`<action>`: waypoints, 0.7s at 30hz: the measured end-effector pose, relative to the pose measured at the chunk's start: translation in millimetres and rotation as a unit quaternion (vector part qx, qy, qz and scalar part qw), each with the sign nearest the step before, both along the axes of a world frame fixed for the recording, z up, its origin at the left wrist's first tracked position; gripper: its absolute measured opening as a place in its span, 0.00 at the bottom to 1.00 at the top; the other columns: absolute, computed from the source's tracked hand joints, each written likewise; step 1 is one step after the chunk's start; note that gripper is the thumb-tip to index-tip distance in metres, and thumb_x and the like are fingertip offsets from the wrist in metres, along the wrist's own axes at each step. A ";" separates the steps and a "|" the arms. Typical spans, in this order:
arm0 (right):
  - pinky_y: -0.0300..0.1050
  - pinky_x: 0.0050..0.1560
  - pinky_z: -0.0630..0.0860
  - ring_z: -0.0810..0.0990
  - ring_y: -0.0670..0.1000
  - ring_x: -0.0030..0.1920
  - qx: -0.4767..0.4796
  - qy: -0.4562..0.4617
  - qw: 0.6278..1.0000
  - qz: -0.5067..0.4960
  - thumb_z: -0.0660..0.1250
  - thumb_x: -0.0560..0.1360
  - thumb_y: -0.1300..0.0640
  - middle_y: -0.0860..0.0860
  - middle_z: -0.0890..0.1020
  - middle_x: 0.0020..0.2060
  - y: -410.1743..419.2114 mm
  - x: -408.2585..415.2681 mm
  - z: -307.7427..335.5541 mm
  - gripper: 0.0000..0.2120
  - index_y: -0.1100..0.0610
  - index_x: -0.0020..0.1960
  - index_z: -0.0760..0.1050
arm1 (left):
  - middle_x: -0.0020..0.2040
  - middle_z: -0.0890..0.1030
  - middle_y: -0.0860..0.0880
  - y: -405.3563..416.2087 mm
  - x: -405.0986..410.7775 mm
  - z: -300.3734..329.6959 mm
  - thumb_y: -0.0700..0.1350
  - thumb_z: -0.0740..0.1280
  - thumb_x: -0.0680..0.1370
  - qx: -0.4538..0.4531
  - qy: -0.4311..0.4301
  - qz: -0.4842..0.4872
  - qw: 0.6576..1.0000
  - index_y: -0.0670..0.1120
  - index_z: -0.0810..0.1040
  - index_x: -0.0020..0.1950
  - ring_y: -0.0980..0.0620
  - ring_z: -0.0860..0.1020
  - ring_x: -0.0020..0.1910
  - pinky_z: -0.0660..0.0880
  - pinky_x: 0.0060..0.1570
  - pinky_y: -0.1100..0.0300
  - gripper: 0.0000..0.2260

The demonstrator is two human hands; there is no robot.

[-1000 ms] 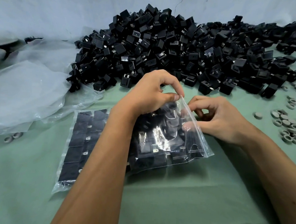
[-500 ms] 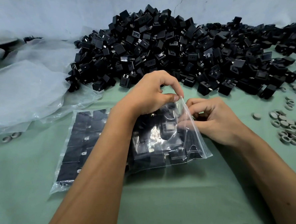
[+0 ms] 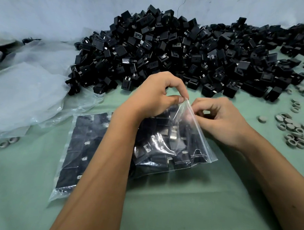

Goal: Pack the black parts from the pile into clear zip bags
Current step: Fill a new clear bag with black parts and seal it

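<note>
A big pile of black parts [image 3: 178, 50] lies along the far side of the green cloth. In front of me a clear zip bag [image 3: 174, 144] filled with black parts is lifted at its zip edge. My left hand [image 3: 156, 95] pinches the top corner of that edge between thumb and forefinger. My right hand [image 3: 222, 119] pinches the zip strip just below, fingers curled round it. A second filled zip bag [image 3: 79, 151] lies flat under my left forearm.
Crumpled clear plastic sheeting [image 3: 24, 92] covers the left side. Several grey rings [image 3: 292, 130] are scattered at the right, and two more rings [image 3: 9, 141] lie at the left edge. A pale wall [image 3: 65, 8] stands behind the pile.
Both hands stay on the bag's zip edge; my right hand has slid up the strip closer to my left hand.
</note>
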State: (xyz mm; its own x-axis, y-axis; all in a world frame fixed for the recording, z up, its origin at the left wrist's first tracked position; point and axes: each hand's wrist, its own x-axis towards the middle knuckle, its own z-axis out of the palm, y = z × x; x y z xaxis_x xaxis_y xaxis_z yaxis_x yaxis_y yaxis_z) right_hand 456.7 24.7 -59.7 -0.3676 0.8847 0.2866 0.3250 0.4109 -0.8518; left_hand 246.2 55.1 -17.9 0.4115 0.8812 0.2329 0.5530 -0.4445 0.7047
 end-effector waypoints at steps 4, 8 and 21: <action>0.45 0.59 0.69 0.74 0.53 0.58 0.112 -0.167 0.952 -0.232 0.73 0.78 0.51 0.49 0.80 0.53 11.0 9.7 -12.2 0.09 0.49 0.57 0.84 | 0.54 0.79 0.52 -1.0 1.5 -2.8 0.41 0.75 0.77 -0.009 0.000 0.002 1.000 0.54 0.85 0.46 0.52 0.78 0.59 0.77 0.61 0.46 0.07; 0.62 0.76 0.60 0.54 0.59 0.78 0.063 -0.328 0.909 -0.251 0.66 0.80 0.41 0.55 0.58 0.79 22.2 14.7 -20.1 0.28 0.45 0.78 0.67 | 0.56 0.79 0.52 -1.2 1.8 -4.5 0.42 0.75 0.77 -0.015 0.012 0.004 1.000 0.56 0.85 0.45 0.52 0.77 0.61 0.77 0.62 0.47 0.08; 0.46 0.57 0.75 0.76 0.54 0.55 0.130 -0.236 0.930 -0.249 0.80 0.72 0.56 0.49 0.75 0.52 22.9 9.1 -16.5 0.12 0.54 0.52 0.81 | 0.56 0.80 0.52 -2.2 1.1 -3.7 0.42 0.75 0.77 -0.022 0.005 0.000 1.000 0.55 0.85 0.46 0.51 0.77 0.61 0.77 0.62 0.46 0.07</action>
State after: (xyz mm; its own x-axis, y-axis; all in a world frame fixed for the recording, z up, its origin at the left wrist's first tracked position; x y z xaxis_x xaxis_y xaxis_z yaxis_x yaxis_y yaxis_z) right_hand 465.9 47.6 -76.1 -0.0689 0.9022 0.4257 0.8425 0.2811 -0.4595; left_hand 247.4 52.9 -21.5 0.4138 0.8904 0.1897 0.5592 -0.4130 0.7188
